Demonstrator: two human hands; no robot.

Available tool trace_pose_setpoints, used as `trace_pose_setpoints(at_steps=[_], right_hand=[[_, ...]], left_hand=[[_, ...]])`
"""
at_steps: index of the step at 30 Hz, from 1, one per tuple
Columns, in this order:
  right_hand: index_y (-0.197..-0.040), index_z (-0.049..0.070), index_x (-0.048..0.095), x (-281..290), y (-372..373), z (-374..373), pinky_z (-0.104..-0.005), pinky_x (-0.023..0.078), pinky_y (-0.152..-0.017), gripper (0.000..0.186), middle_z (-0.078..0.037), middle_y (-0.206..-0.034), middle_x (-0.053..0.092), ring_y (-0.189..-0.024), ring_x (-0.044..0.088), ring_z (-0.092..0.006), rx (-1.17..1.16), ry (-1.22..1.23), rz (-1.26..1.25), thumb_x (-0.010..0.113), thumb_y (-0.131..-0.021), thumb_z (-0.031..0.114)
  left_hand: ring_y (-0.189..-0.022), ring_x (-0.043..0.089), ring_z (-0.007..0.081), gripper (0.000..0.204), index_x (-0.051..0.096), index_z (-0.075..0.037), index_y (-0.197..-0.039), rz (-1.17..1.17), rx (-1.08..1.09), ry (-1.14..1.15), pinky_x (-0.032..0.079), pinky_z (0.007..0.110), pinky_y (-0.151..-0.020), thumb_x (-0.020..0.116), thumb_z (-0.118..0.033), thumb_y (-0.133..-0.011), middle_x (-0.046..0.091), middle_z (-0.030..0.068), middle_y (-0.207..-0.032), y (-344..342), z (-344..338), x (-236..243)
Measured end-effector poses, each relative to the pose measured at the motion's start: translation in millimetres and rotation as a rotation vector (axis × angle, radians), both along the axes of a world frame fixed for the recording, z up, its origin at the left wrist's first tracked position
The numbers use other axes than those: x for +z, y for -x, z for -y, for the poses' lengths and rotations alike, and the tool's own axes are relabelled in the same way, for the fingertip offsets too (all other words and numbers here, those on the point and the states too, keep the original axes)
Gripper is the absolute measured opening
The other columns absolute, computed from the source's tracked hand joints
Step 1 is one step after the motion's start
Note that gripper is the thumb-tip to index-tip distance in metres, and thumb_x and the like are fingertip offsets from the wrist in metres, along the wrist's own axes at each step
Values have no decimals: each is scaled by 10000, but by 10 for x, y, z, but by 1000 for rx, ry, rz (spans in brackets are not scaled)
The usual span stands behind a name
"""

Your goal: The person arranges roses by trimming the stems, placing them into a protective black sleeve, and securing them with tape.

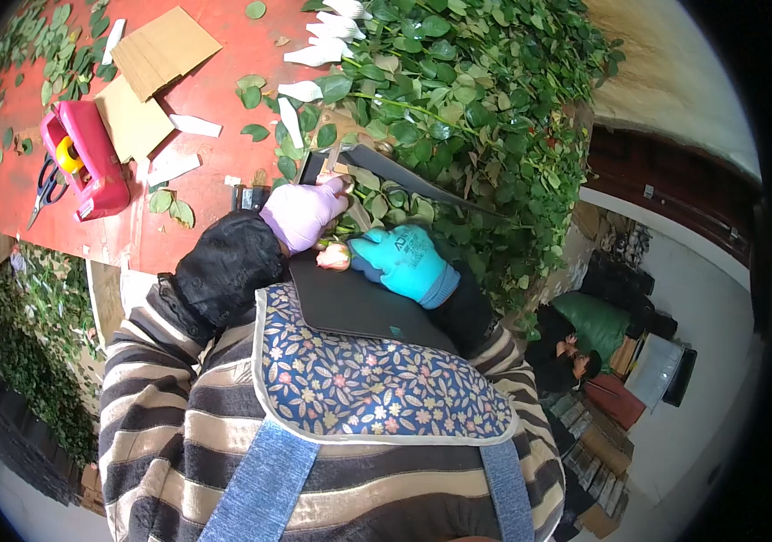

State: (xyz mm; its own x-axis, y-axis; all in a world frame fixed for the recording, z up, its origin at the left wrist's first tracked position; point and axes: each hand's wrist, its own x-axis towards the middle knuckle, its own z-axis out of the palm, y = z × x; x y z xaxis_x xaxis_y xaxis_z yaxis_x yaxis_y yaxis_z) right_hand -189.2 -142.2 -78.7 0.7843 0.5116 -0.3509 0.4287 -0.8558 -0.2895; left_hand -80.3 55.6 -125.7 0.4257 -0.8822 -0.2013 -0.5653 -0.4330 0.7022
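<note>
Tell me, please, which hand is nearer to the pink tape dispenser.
Left. The left hand is to the right of the pink tape dispenser; the right hand is farther right, beyond the left one.

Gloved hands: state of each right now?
Left hand: curled; whether it holds anything cannot be told.
Right hand: curled beside a peach rose; grip cannot be told.

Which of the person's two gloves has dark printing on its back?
The turquoise glove on the right hand; the lilac glove on the left hand shows no printing.
</note>
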Motion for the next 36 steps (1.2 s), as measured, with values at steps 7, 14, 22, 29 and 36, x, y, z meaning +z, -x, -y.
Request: trace_pose_setpoints(at_steps=[7,14,22,29,36], right_hand=[[-933,156,593,-54,13,-81,-432,482,-583,145,-71,-791,618,-690,640,-271,-3,-37,-106,566,-857,276],[-1149,157,625,-293,-98,121,-430,484,-549,314,-106,-812,661,-651,648,-301,-405,-245,219,653,-868,296],[-1235,174,598,-769,-557,35,-393,506,-529,404,-39,-791,637,-644,661,-231,-216,309,310,620,-836,229],[-1222,87,572,-816,-519,-22,-394,517,-512,409,-82,-745,649,-640,669,-248,-187,328,376,608,-823,171],[-1215,130,580,-844,-478,-10,-351,511,-517,361,-57,-782,625,-631,661,-215,-207,354,333,565,-855,151]], left_hand=[[-924,656,352,289,602,-91,-1144,32,-3,-55,522,456,-779,535,-104,-863,560,156,-1142,98,-44,-99],[-639,555,179,253,527,-125,-1185,-289,228,122,460,333,-554,522,-265,-974,534,52,-752,357,-109,-532],[-810,671,302,345,503,-114,-1285,-458,270,32,526,395,-676,490,-202,-952,638,131,-872,279,-88,-445],[-680,463,80,417,438,-188,-1416,-1302,565,67,458,266,-594,470,-280,-1010,488,-41,-805,216,-51,-237],[-659,516,96,328,523,-124,-1300,-1368,632,67,464,256,-564,508,-216,-986,501,-12,-866,132,-55,-119]])
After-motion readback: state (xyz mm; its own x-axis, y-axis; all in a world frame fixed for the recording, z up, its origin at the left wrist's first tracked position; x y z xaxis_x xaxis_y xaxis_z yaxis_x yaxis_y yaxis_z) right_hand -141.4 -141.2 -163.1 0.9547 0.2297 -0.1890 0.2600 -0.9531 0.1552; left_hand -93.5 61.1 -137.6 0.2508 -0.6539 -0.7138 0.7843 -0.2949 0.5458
